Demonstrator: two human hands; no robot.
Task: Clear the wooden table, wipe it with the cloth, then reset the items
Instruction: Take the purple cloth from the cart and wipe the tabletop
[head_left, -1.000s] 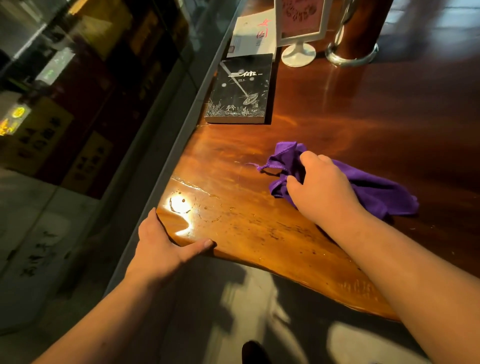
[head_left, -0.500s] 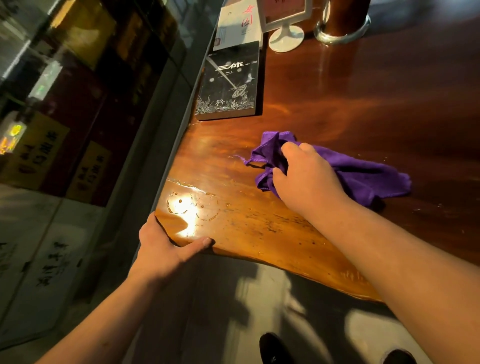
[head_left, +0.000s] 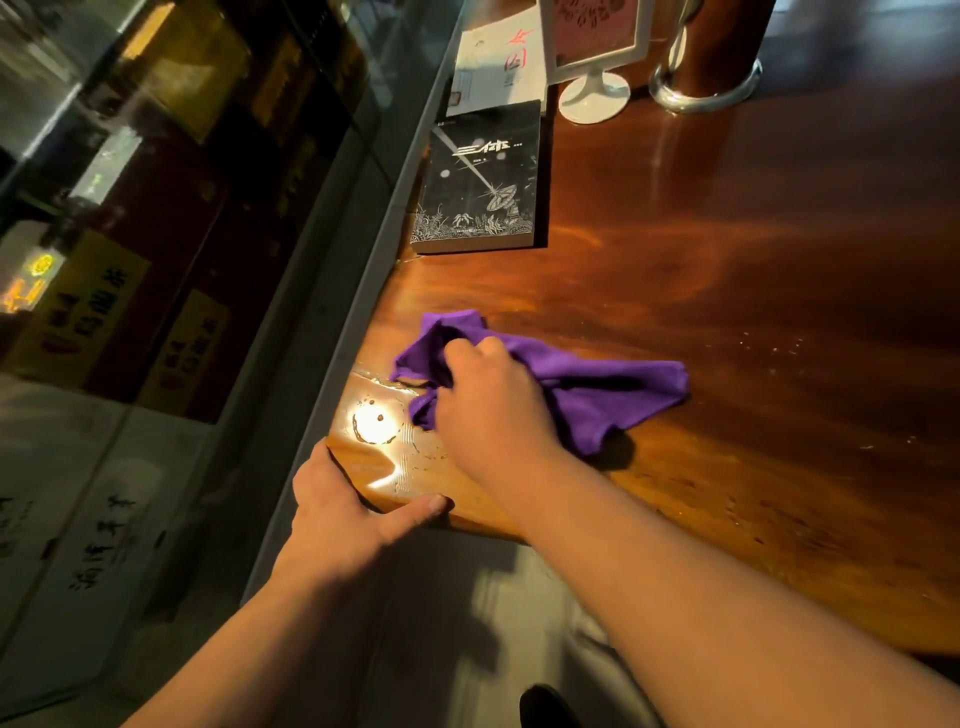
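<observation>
Now my right hand (head_left: 493, 410) presses on the purple cloth (head_left: 587, 382), with the fingers closed into its bunched left part. The cloth lies on the wooden table (head_left: 753, 270), near the table's left corner on my side, and its loose end spreads to the right of my hand. Just left of the cloth there are wet ring marks (head_left: 376, 423) which shine in the light. My left hand (head_left: 343, 512) grips the table's corner; the thumb lies along the near edge and the fingers go around the left side. Farther up the table's left edge lies a black book (head_left: 480, 179), and behind it a white booklet (head_left: 498, 65). Beside the booklet stand a white sign holder (head_left: 595, 93) and a brown cylinder with a metal base ring (head_left: 706, 88).
</observation>
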